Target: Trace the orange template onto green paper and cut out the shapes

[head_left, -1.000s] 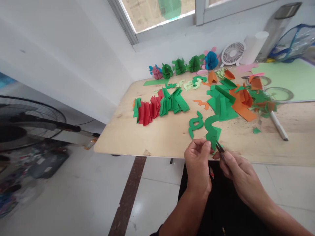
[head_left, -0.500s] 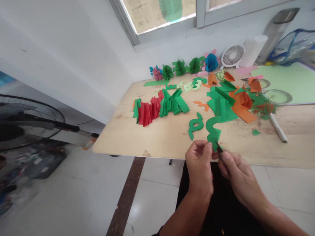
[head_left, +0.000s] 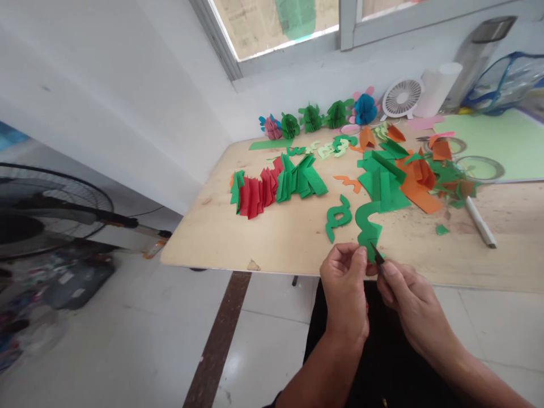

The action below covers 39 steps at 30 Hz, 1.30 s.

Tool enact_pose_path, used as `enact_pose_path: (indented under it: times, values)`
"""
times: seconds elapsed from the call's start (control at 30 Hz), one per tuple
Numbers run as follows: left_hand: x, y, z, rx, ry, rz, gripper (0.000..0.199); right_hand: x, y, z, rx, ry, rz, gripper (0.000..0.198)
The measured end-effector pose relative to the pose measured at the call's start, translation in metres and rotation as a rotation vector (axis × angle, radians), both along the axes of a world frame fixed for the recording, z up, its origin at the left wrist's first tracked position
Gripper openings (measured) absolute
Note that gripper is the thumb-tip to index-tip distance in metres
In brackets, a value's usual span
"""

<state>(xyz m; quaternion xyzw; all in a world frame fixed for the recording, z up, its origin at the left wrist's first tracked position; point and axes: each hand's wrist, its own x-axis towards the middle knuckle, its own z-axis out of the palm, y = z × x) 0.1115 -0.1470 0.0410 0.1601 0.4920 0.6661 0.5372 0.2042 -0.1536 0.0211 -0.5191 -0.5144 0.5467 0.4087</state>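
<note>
My left hand [head_left: 346, 275] pinches a wavy-edged green paper piece [head_left: 368, 226] between thumb and fingers, just over the front edge of the table. My right hand [head_left: 406, 286] is closed around dark scissors [head_left: 378, 255]; their handles are hidden in the hand. The pointed blade end lies against the lower part of the green paper, close to my left thumb. Just left of this paper lies a curled green paper cutout [head_left: 339, 218]. Beyond it are folded green papers [head_left: 385, 184] and a small orange cutout [head_left: 347, 182].
Red folded papers [head_left: 255, 195] and green folded papers [head_left: 301, 178] stand in a row at left. Paper figures, including a blue one [head_left: 365, 109], line the wall beside a small white fan [head_left: 403, 96]. A white marker [head_left: 480, 222] and tape rolls [head_left: 482, 168] lie right.
Both hands, the green paper and the scissors stay in nearly the same place. The whole view has shifted very slightly.
</note>
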Motion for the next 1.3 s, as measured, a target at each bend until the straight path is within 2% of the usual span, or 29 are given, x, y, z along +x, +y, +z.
enact_pose_path:
  times: [0.43,0.73,0.97,1.17,1.3]
  values:
    - [-0.0029,0.001,0.0,0.002,-0.057,-0.054,0.017,0.0026,0.001,0.0009,0.014,-0.026,0.014,0.049]
    - [-0.0053,0.0021,-0.0045,0.0,-0.019,-0.051,0.018,0.0048,0.0027,0.0043,0.03,-0.07,0.043,0.043]
    - [-0.003,0.0005,-0.0001,-0.017,-0.056,-0.045,0.017,0.0066,0.001,0.0018,0.042,-0.097,0.028,0.04]
    - [-0.0005,-0.0016,0.0046,-0.017,-0.107,-0.031,0.017,0.0059,0.0003,0.005,0.051,-0.108,0.028,0.048]
    - [0.0002,-0.0019,0.0054,-0.015,-0.13,-0.02,0.016,0.0053,0.0005,0.0054,0.056,-0.103,0.031,0.046]
